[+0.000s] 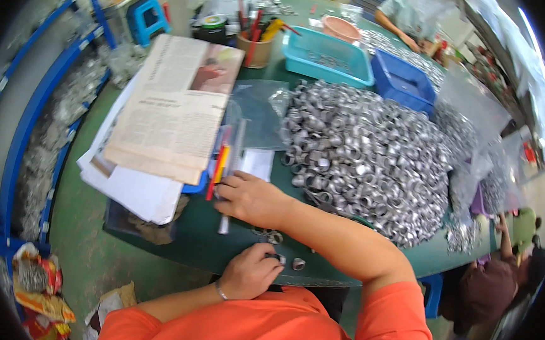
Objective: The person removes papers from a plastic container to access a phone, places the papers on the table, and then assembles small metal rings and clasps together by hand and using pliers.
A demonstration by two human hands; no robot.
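My left hand is closed near the table's front edge, a silvery metal ring at its fingertips. Just right of it lies one loose ring, and a few more rings rest behind it. My right arm crosses to the left over the table. My right hand lies with bent fingers over a pale, narrow stick, beside red and yellow pens. What its fingers grip is hidden. A large heap of metal rings fills the table to the right.
A newspaper lies on white papers at the left, with a clear plastic bag beside it. Behind stand a tool cup, a turquoise basin and a blue bin. Blue shelving is at far left. Other people sit nearby.
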